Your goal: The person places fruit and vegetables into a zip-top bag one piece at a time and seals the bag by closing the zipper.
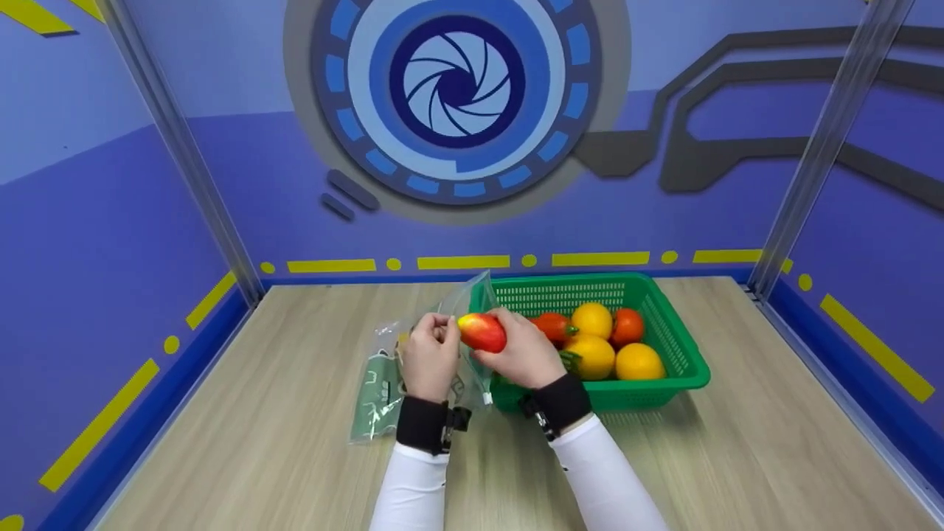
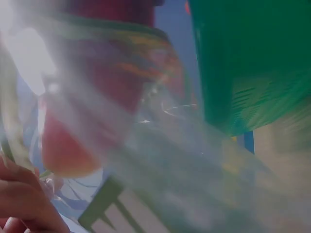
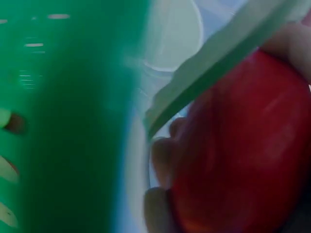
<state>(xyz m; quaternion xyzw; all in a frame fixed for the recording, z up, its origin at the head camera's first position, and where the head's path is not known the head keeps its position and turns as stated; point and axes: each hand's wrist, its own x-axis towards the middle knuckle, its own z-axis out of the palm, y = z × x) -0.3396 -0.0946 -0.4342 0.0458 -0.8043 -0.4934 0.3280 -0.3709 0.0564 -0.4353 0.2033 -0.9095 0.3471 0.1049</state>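
A red mango with a yellow tip point(image 1: 483, 333) is gripped in my right hand point(image 1: 527, 358), its tip pointing left at the mouth of a clear zip bag point(image 1: 377, 394). Green and white print shows on the bag, which lies partly on the table with its open edge raised. My left hand point(image 1: 431, 361) pinches that edge, fingers curled, right beside the mango's tip. In the left wrist view the mango point(image 2: 73, 150) appears blurred behind clear plastic. The right wrist view shows the mango point(image 3: 243, 145) large, with fingertips around its far side.
Just right of the bag stands a green basket point(image 1: 689, 376). It holds several oranges point(image 1: 640, 361), a tomato point(image 1: 627, 325) and a red pepper point(image 1: 552, 324), partly hidden by my right hand. Blue-purple panels point(image 1: 243, 162) wall in the wooden table point(image 1: 295, 413) at the back and sides.
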